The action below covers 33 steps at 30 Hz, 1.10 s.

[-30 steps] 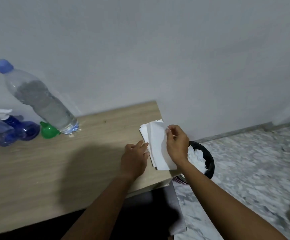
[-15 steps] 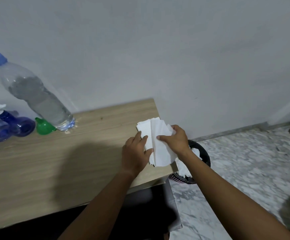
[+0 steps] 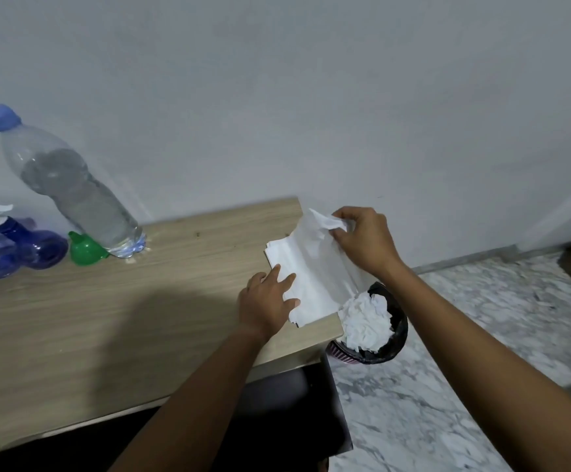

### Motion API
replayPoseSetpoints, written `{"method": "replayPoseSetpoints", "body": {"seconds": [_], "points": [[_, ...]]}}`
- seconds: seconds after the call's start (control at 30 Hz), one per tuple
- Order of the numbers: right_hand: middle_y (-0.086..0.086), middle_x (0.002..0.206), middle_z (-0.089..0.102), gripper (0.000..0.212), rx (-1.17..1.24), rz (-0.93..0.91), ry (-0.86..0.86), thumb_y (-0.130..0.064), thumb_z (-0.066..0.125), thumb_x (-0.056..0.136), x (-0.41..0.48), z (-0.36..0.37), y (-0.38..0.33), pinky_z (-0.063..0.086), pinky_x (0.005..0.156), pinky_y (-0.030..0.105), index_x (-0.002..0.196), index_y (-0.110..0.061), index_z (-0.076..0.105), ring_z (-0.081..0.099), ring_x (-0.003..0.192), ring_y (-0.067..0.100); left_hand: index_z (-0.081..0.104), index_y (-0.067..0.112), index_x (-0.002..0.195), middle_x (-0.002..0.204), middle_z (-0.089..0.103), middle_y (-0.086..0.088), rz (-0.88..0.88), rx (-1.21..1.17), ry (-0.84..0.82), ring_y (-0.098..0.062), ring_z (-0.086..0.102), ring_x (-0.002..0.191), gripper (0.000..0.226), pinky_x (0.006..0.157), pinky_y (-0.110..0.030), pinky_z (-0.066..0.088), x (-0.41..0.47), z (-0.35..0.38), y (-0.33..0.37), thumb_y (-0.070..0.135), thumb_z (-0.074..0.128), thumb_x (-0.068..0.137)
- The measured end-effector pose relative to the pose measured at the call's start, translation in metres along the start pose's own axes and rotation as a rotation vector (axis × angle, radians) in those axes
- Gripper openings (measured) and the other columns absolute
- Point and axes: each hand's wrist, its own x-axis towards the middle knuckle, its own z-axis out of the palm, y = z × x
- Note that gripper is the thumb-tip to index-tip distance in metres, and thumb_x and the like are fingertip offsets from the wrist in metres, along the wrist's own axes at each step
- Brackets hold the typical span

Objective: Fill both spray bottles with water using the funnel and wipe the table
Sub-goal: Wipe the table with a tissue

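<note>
A stack of white tissues (image 3: 308, 291) lies at the right end of the wooden table (image 3: 107, 318). My left hand (image 3: 265, 301) presses flat on the stack's left edge. My right hand (image 3: 362, 240) pinches the top tissue (image 3: 318, 240) by its far end and holds it lifted off the stack. At the far left stand two blue spray bottles (image 3: 1, 247) with a white trigger head, a green funnel (image 3: 86, 248) lying beside them, and a clear water bottle (image 3: 69, 189) with a blue cap, partly filled.
A black-lined waste bin (image 3: 389, 342) full of crumpled white tissue stands on the marble floor just past the table's right edge. A grey wall runs behind the table. A dark chair or seat (image 3: 277, 413) sits under the table's front.
My right hand has gripped the top tissue and pulled it up and away from the stack. My left hand stayed pressed on the stack's left side.
</note>
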Motion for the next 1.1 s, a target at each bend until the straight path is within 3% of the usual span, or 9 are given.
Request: {"method": "replayPoseSetpoints", "body": {"seconds": [0.1,0.23,0.47,0.57,0.73,0.83,1.1], "points": [[-0.007,0.084,0.070,0.011,-0.030,-0.058,0.038,-0.011,0.068,0.089,0.010,-0.025,-0.016,0.042,0.065,0.023,0.094,-0.017,0.076,0.062,0.079,0.014,0.033,0.044,0.149,0.164,0.018,0.009,-0.002,-0.004,-0.039,-0.027,0.023,0.147,0.057,0.109,-0.043,0.038,0.001,-0.003,0.001,0.054,0.048,0.095],[-0.009,0.089,0.070,0.010,-0.005,-0.101,0.083,-0.014,0.068,0.090,0.017,-0.049,-0.034,0.042,0.061,0.008,0.093,-0.021,0.074,0.062,0.083,0.010,0.031,0.044,0.150,0.164,0.017,0.010,-0.005,0.014,-0.052,-0.026,0.022,0.148,0.057,0.108,-0.045,0.038,0.003,-0.004,0.000,0.055,0.047,0.096],[-0.008,0.100,0.067,0.016,-0.013,-0.107,-0.017,-0.016,0.071,0.088,0.010,-0.038,-0.053,0.043,0.064,0.018,0.103,-0.024,0.072,0.060,0.091,0.014,0.034,0.037,0.151,0.164,0.021,0.006,0.053,-0.033,0.022,-0.024,0.035,0.142,0.059,0.105,-0.043,0.043,-0.004,-0.007,-0.008,0.054,0.048,0.096],[-0.004,0.108,0.068,0.024,-0.067,-0.135,-0.130,-0.017,0.073,0.088,0.001,-0.002,-0.064,0.037,0.073,0.023,0.111,-0.021,0.072,0.057,0.096,0.015,0.038,0.034,0.150,0.162,0.028,0.007,0.021,-0.096,0.083,-0.022,0.038,0.141,0.058,0.109,-0.039,0.039,-0.018,-0.011,-0.032,0.050,0.050,0.096],[0.001,0.118,0.066,0.028,-0.070,-0.164,-0.331,-0.018,0.070,0.089,-0.019,0.090,-0.092,0.046,0.078,0.030,0.116,-0.022,0.069,0.060,0.101,0.023,0.062,0.027,0.134,0.146,0.054,-0.002,-0.105,-0.208,0.202,-0.028,0.056,0.126,0.059,0.102,-0.038,0.047,-0.068,-0.025,-0.114,0.052,0.050,0.082],[0.005,0.115,0.068,0.028,-0.084,-0.191,-0.432,-0.017,0.070,0.087,-0.032,0.154,-0.120,0.044,0.077,0.030,0.114,-0.022,0.069,0.061,0.102,0.026,0.056,0.032,0.138,0.152,0.047,0.002,-0.248,-0.169,0.178,-0.024,0.048,0.134,0.051,0.108,-0.037,0.042,-0.102,-0.046,-0.173,0.037,0.064,0.088],[0.006,0.119,0.071,0.032,-0.106,-0.222,-0.541,-0.016,0.071,0.083,-0.068,0.321,-0.216,0.047,0.081,0.030,0.112,-0.028,0.071,0.064,0.106,0.028,0.049,0.039,0.142,0.157,0.037,0.010,-0.527,-0.243,0.154,-0.015,0.036,0.142,0.054,0.114,-0.035,0.030,-0.197,-0.098,-0.347,0.033,0.060,0.090]]}}
